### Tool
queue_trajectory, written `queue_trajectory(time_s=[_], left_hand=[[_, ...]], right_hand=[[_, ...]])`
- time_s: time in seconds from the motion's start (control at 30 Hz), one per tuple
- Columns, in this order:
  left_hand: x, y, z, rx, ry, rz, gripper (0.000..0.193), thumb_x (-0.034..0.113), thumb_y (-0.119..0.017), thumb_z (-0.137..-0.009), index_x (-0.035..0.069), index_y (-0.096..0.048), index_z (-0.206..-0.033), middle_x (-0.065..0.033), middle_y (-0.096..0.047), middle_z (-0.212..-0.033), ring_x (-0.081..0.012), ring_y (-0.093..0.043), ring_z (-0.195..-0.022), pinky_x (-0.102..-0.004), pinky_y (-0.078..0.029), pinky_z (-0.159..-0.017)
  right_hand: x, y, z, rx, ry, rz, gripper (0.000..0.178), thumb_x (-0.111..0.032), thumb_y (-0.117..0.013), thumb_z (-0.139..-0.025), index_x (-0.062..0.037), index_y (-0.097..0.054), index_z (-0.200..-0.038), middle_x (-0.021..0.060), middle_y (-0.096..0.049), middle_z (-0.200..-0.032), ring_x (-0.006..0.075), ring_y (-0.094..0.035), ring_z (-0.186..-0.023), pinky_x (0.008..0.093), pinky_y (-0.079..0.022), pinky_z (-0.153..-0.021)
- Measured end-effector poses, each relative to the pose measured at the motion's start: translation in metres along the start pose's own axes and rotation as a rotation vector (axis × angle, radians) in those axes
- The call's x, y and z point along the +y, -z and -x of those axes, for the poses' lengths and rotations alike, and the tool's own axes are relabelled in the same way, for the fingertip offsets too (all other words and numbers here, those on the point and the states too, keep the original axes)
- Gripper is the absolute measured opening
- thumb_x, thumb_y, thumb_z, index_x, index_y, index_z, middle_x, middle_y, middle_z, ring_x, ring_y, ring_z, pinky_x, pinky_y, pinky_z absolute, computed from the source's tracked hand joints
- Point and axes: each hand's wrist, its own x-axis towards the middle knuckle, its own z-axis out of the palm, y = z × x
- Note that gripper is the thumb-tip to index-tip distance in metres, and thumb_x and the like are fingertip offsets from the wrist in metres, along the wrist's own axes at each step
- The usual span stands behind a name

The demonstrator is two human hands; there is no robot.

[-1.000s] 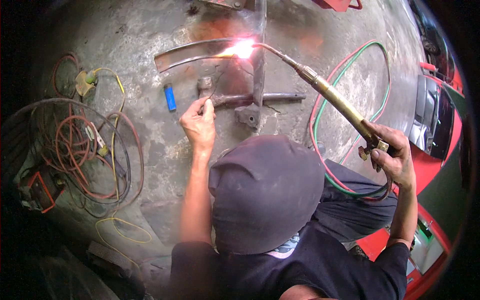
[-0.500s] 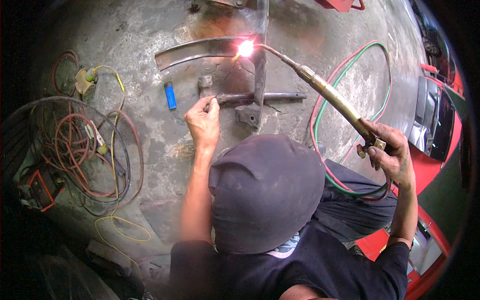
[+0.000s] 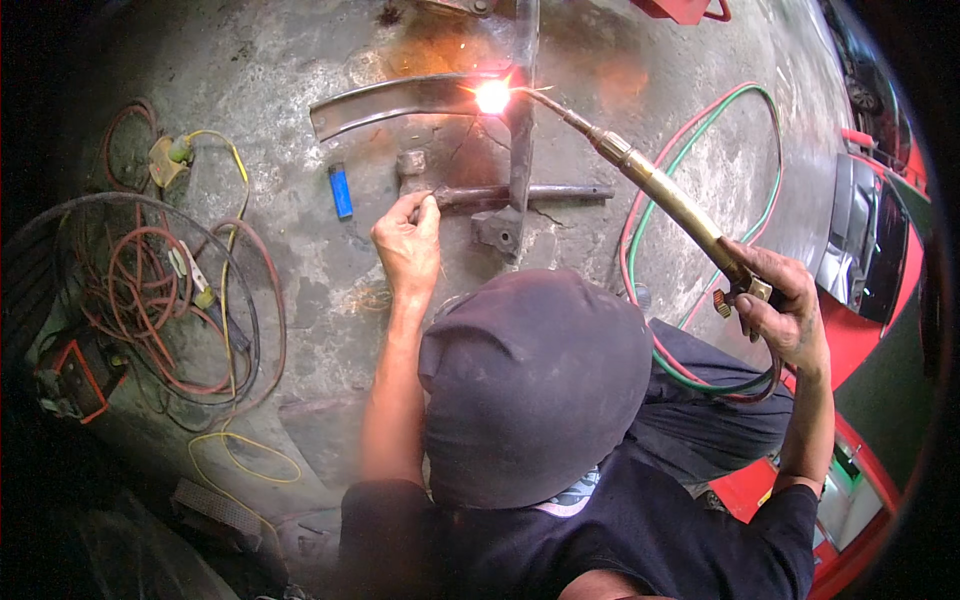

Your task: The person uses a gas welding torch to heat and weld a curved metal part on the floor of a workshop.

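My right hand (image 3: 785, 305) is wrapped round the valve end of a brass gas torch (image 3: 665, 192). The torch slants up to the left, and its thin bent tip ends at a bright glowing spot (image 3: 492, 96). That glow lies where a curved metal strip (image 3: 385, 108) meets an upright steel bar (image 3: 521, 150); its glare hides the joint. My left hand (image 3: 410, 245) is closed in a pinch beside the left end of a dark metal rod (image 3: 565, 191) lying across the bar. Whatever the fingers hold, perhaps something thin, cannot be made out. A blue lighter (image 3: 341, 192) lies to the left.
Red and green gas hoses (image 3: 645, 215) loop on the concrete at the right. At the left lie tangled cables (image 3: 150, 290) and a yellow cord (image 3: 240, 165). Red equipment (image 3: 685, 8) stands at the far edge. A dark cloth-covered head (image 3: 535, 385) hides the floor below.
The torch and both hands stay nearly in place. The orange light on the floor around the glowing spot has shifted and brightened.
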Motion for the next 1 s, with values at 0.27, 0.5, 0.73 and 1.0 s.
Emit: queue_trajectory(time_s=[0.27,0.5,0.73,1.0], left_hand=[[0.0042,0.0004,-0.0002,-0.013,0.021,0.000,0.021,0.012,-0.068,-0.092,-0.005,-0.074,-0.102,0.0003,-0.064,-0.068,-0.0050,-0.051,-0.062,-0.0269,-0.042,-0.055],[0.0006,-0.0005,-0.0022,0.003,-0.006,-0.001,0.022,0.013,-0.068,-0.092,-0.005,-0.074,-0.103,-0.0004,-0.064,-0.068,-0.0050,-0.052,-0.062,-0.0268,-0.043,-0.055],[0.0035,0.0001,-0.0022,-0.009,0.011,-0.022,0.022,0.013,-0.068,-0.092,-0.006,-0.074,-0.103,-0.0001,-0.065,-0.068,-0.0046,-0.051,-0.061,-0.0263,-0.042,-0.054],[0.0024,0.0014,-0.0023,-0.016,0.015,-0.004,0.021,0.012,-0.068,-0.093,-0.006,-0.074,-0.102,0.0014,-0.063,-0.067,-0.0037,-0.050,-0.059,-0.0254,-0.040,-0.053]], right_hand=[[-0.0034,-0.0004,-0.0015,-0.009,0.004,0.009,0.055,-0.011,-0.071,-0.083,-0.0029,-0.062,-0.137,0.0080,-0.066,-0.082,0.0099,-0.059,-0.054,0.0263,-0.047,-0.052],[-0.0049,-0.0003,-0.0025,-0.014,0.021,0.026,0.055,-0.011,-0.070,-0.083,-0.0024,-0.062,-0.137,0.0077,-0.066,-0.082,0.0100,-0.059,-0.054,0.0269,-0.046,-0.052],[-0.0021,0.0002,-0.0010,-0.012,-0.007,-0.002,0.055,-0.011,-0.071,-0.083,-0.0027,-0.062,-0.137,0.0088,-0.068,-0.086,0.0101,-0.059,-0.054,0.0269,-0.047,-0.052],[-0.0034,0.0006,-0.0024,-0.015,-0.011,0.000,0.055,-0.010,-0.070,-0.083,-0.0021,-0.062,-0.137,0.0119,-0.072,-0.095,0.0103,-0.061,-0.056,0.0267,-0.049,-0.053]])
